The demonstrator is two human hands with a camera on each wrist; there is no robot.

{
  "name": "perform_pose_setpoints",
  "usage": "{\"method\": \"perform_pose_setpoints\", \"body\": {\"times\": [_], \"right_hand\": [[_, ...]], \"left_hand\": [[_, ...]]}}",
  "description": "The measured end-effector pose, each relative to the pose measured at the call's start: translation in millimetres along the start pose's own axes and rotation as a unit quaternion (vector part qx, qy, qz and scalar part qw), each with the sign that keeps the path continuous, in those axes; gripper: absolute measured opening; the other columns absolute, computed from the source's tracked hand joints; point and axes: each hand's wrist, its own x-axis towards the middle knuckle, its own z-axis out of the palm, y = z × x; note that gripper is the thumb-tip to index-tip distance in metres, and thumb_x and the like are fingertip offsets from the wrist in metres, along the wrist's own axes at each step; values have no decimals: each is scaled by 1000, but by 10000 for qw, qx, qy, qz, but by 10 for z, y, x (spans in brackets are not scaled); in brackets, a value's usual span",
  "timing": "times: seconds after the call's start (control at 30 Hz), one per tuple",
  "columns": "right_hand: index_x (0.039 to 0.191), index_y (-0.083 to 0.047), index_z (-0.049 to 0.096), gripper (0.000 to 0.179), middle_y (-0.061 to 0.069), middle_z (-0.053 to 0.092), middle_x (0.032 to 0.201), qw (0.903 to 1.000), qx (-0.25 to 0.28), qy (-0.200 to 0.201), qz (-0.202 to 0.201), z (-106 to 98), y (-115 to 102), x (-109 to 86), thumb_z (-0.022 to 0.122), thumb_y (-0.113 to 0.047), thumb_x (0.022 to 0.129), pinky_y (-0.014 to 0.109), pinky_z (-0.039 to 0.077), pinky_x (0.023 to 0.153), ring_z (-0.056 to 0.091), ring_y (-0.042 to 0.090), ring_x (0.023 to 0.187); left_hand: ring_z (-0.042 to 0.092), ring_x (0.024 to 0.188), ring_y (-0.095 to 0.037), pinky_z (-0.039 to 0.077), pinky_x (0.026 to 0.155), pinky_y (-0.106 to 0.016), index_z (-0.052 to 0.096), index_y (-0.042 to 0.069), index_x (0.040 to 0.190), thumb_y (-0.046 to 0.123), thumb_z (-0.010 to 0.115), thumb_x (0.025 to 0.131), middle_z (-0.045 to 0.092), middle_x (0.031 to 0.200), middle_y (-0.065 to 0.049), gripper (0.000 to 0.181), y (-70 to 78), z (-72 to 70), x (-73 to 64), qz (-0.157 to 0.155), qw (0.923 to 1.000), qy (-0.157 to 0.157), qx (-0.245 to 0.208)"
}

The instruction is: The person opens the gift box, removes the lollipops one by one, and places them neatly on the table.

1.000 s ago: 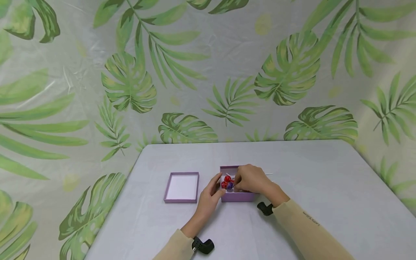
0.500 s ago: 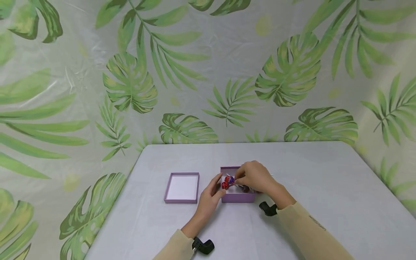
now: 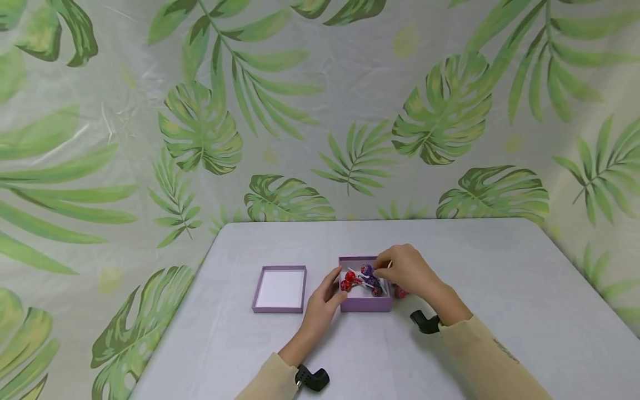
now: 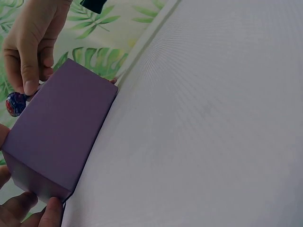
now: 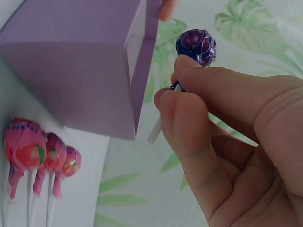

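In the head view, an open purple box (image 3: 367, 305) stands on the white table. My left hand (image 3: 321, 308) holds the box's left side, thumb near the front corner and index finger farther back; its fingertips (image 4: 52, 213) press the end wall in the left wrist view. My right hand (image 3: 410, 273) pinches a lollipop in a purple wrapper (image 5: 195, 46) by its white stick, just below the candy, over the box's right part. Inside the box are several lollipops, red ones (image 3: 348, 280) at left and dark ones (image 3: 376, 290) toward the right.
A shallow purple-rimmed lid (image 3: 279, 289) with white inside lies left of the box. Pink-wrapped lollipops (image 5: 28, 146) lie beside the box's right side, partly behind my right hand in the head view. A leaf-print sheet (image 3: 280, 111) hangs behind the table.
My right hand has risen out of the box and shifted right with the purple lollipop. More of the lollipops in the box now show. My left hand stays at the box's left side.
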Motion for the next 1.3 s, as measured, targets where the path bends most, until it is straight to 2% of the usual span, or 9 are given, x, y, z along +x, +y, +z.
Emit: {"method": "perform_pose_setpoints", "body": {"times": [0.27,0.37,0.53,0.63,0.73,0.97,1.2,1.3], "right_hand": [[90,-15,80,5,-9,71,81,9999,-108,127,1,-93,87,-87,81,-15,85,31,54,66,62,7,72],[90,-15,80,5,-10,70,80,9998,-117,182,40,-134,106,-123,82,-16,85,32,54,66,62,7,71],[90,-16,81,6,-9,71,81,9995,-154,267,18,-189,156,-195,82,-15,84,34,55,67,64,8,73],[90,-17,81,6,-9,72,82,9994,-205,273,41,-197,210,-238,81,-15,85,32,55,66,64,7,74],[91,-17,81,6,-8,73,84,9993,-227,295,32,-204,255,-278,81,-14,85,29,54,64,64,7,73],[93,-15,81,9,-6,73,84,9992,-246,284,101,-217,340,-384,82,-13,84,28,53,60,64,9,73],[91,-15,81,8,-7,73,84,9991,-388,109,106,-223,408,-487,81,-11,84,29,53,62,64,9,73],[92,-15,81,8,-7,73,84,9990,-411,15,153,-217,432,-529,80,-11,85,31,53,63,64,9,74]], "left_hand": [[38,140,-43,35,114,-45,42,11,153,3,57,99,37,157,-18,57,-3,-10,4,15,10000,-26,75],[38,140,-43,35,114,-46,42,11,154,3,57,99,37,158,-17,58,-108,-12,35,12,10000,13,81],[39,142,-38,35,115,-43,43,20,154,8,58,99,38,158,-10,57,-340,-4,89,35,9998,106,144],[40,142,-34,35,115,-39,44,23,154,13,59,99,39,158,-5,57,-400,-3,98,74,9996,128,246],[41,141,-32,36,115,-39,44,20,154,16,59,99,40,157,-4,57,-422,-2,101,118,9995,128,247],[42,140,-35,36,114,-39,43,15,154,11,61,99,40,157,-7,58,-407,1,108,89,9996,152,217],[42,139,-42,36,113,-43,46,11,151,3,60,97,41,155,-18,57,-59,0,17,33,9999,125,29],[41,139,-42,36,114,-43,45,12,152,3,60,97,41,155,-17,58,-140,0,44,-10,9999,145,32]]}}
